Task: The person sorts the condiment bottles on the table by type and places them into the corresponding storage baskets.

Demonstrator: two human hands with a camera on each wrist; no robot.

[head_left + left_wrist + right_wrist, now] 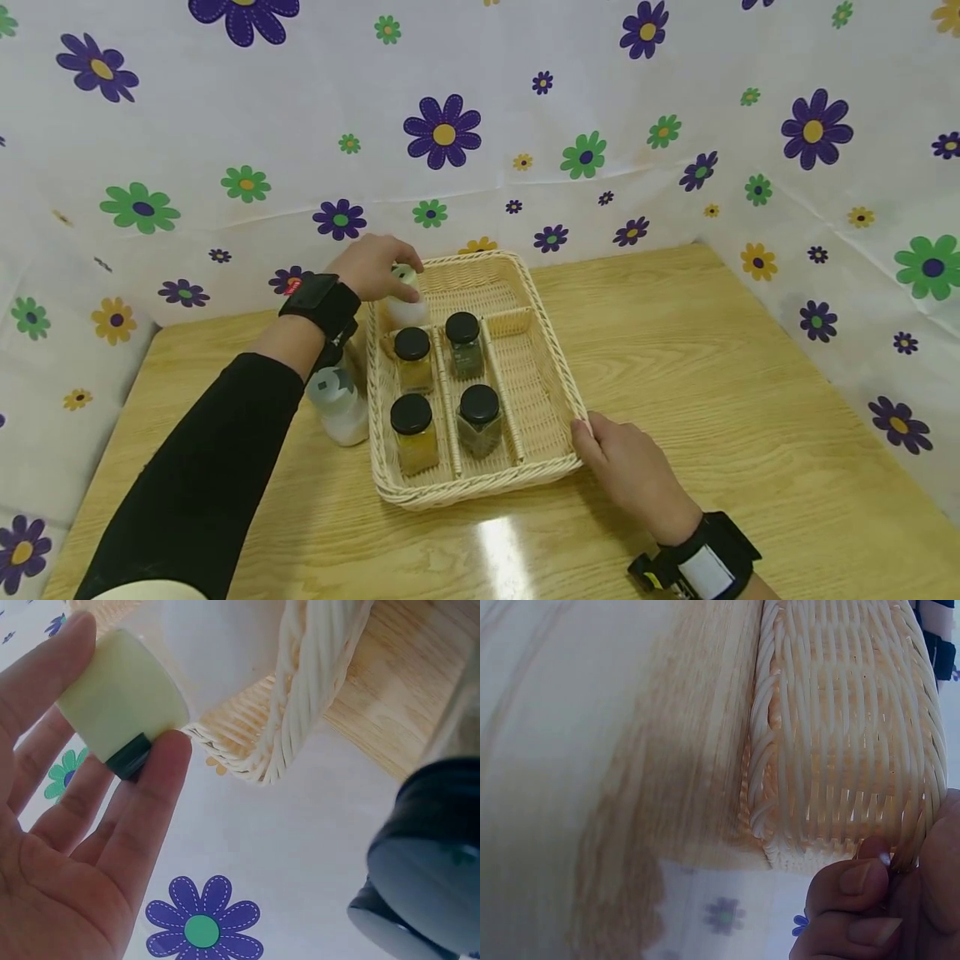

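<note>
My left hand (375, 267) pinches the pale green cap (124, 694) of a white shaker bottle (407, 310), between thumb and fingers. That bottle stands in the back left compartment of a wicker basket (551, 350). At the basket's front right corner, my right hand (637, 471) grips the rim, its thumb on top and fingers curled at the side. Black-lidded spice jars fill parts of the basket: two yellow ones, a rear jar (414, 362) and a front jar (415, 437), stand left of two dark green ones, a rear jar (465, 350) and a front jar (480, 425).
Left of the basket, another white shaker bottle (341, 410) stands on the wooden table (645, 333). Black-lidded jars (427, 840) stand near it, partly hidden by the left arm in the head view. A flower-printed cloth (495, 192) hangs behind the table.
</note>
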